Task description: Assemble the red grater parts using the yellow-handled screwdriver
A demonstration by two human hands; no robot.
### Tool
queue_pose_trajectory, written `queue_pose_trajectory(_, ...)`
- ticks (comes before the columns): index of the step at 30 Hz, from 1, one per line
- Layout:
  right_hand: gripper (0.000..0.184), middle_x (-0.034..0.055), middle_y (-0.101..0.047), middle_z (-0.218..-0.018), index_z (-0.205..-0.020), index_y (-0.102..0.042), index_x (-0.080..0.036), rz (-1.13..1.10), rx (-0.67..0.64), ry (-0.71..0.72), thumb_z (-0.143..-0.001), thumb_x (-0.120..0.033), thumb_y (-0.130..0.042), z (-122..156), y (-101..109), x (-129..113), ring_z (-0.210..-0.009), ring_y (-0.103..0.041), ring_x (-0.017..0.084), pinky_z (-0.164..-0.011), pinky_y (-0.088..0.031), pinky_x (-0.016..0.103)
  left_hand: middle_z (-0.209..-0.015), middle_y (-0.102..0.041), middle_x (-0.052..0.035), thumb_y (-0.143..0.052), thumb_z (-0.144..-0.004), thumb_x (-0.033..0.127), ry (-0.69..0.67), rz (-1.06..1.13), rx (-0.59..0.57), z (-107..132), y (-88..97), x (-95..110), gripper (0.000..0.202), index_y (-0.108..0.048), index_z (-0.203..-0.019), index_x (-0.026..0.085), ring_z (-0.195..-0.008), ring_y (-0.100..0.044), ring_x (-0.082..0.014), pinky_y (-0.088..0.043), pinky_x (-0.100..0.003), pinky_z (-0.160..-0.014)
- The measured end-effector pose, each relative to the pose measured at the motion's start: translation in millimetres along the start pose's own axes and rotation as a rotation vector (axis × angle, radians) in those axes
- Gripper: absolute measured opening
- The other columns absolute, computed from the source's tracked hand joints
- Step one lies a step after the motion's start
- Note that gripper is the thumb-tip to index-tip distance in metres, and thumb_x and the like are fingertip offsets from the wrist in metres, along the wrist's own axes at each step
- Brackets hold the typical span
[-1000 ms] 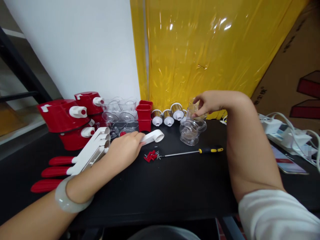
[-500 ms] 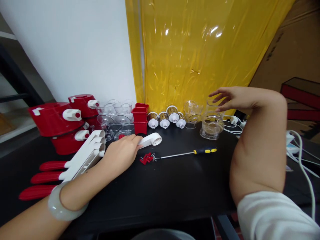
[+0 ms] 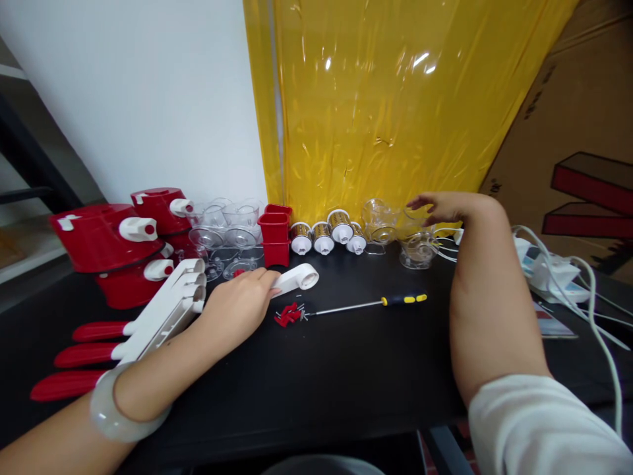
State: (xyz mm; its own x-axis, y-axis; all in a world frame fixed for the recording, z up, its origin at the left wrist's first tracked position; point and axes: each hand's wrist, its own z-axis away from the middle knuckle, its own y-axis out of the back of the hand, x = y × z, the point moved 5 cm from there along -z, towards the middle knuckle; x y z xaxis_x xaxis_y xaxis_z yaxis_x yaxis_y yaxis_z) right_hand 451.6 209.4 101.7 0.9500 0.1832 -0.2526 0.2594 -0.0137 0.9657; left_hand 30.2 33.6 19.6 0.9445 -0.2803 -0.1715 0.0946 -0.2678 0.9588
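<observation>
My left hand is closed around a white plastic crank arm, whose round socket end sticks out to the right. The part of it inside my fist is hidden. My right hand is at the back right with its fingers apart. It is over a stack of clear plastic parts; whether the fingertips touch them I cannot tell. Small red pieces and metal screws lie in front of the crank arm. A screwdriver with a black and yellow handle points its tip at them.
White arms with red grips lie at the left. Behind them stand red drum-shaped bodies. Clear hoppers, red boxes and grater drums line the back. White cables and a cardboard box are at the right.
My right hand has come down lower over the clear plastic parts, and its forearm has shifted left. The left hand keeps its hold on the crank arm.
</observation>
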Motion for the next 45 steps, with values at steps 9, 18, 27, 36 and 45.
queue_pose_trajectory(9, 0.079, 0.0113, -0.052, -0.154, -0.143, -0.058, -0.026, -0.16, -0.015, -0.082, -0.067, -0.02, -0.076, 0, -15, 7, -0.119, -0.067, 0.034, -0.092, -0.062, 0.046, -0.114, -0.072, -0.0101, -0.038, -0.103, 0.028, -0.001, 0.015, -0.001, -1, -1.1, -1, 0.033, -0.066, -0.118, 0.02, -0.103, -0.07, -0.0295, -0.054, -0.039, -0.08)
queue_pose_trajectory(18, 0.083, 0.0085, -0.057, -0.149, -0.145, -0.057, -0.026, -0.025, 0.067, 0.017, -0.065, -0.023, -0.08, -20, -21, 3, -0.131, -0.06, 0.033, -0.112, -0.048, 0.043, -0.116, -0.072, -0.0102, -0.038, -0.104, 0.028, -0.001, 0.024, -0.002, 0, -3.6, -1, 0.033, -0.066, -0.12, 0.02, -0.104, -0.07, -0.03, -0.055, -0.04, -0.082)
queue_pose_trajectory(27, 0.084, 0.0095, -0.055, -0.152, -0.149, -0.051, -0.025, -0.087, 0.082, 0.058, -0.069, -0.026, -0.079, -23, -30, -1, -0.13, -0.061, 0.032, -0.111, -0.048, 0.046, -0.116, -0.072, -0.0111, -0.037, -0.103, 0.029, -0.007, 0.041, 0.003, -1, -6.3, -2, 0.035, -0.066, -0.12, 0.019, -0.104, -0.07, -0.0297, -0.055, -0.04, -0.084)
queue_pose_trajectory(36, 0.079, 0.0098, -0.057, -0.15, -0.144, -0.056, -0.023, -0.1, 0.102, 0.101, -0.069, -0.027, -0.08, -17, -27, -22, -0.138, -0.054, 0.031, -0.119, -0.04, 0.045, -0.118, -0.072, -0.0105, -0.038, -0.104, 0.029, -0.019, 0.037, 0.008, 0, -6.1, -2, 0.034, -0.065, -0.12, 0.019, -0.105, -0.071, -0.0294, -0.055, -0.04, -0.084)
queue_pose_trajectory(45, 0.081, 0.0098, -0.055, -0.152, -0.146, -0.054, -0.023, -0.096, 0.104, 0.095, -0.069, -0.026, -0.079, -22, -31, -24, -0.139, -0.052, 0.03, -0.118, -0.04, 0.042, -0.117, -0.072, -0.0101, -0.037, -0.104, 0.03, -0.008, 0.026, -0.001, -1, -5.9, -1, 0.035, -0.066, -0.121, 0.02, -0.104, -0.071, -0.0287, -0.055, -0.038, -0.082)
